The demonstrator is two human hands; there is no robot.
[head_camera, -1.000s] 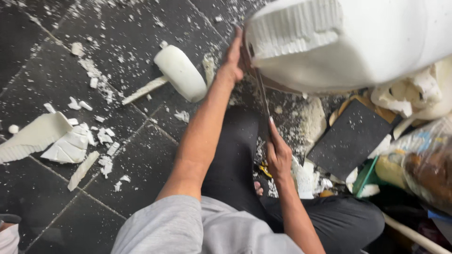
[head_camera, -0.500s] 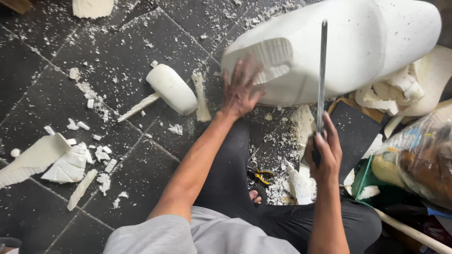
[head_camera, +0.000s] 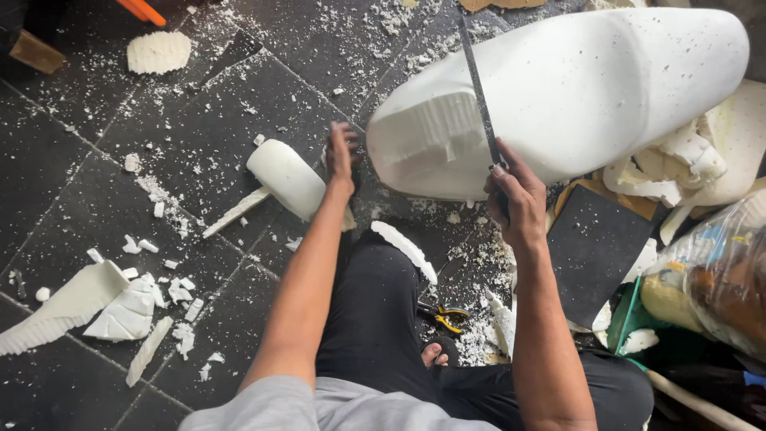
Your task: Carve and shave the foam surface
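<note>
- Fingers of your right hand [head_camera: 519, 199] wrap the long blade [head_camera: 479, 92]; keep it upright against the white foam block [head_camera: 574, 88].
- Left hand [head_camera: 341, 156], fingers spread beside the block's near-left end: press there, clear of the edge.

Light: even, soft daylight — no hard shadows
Glare: white foam block [head_camera: 574, 96] nearly blown out
Blur: left hand [head_camera: 341, 156] slightly smeared
Focus: dark floor tiles [head_camera: 96, 199] sharp
Edges: mild wide-angle stretch
</note>
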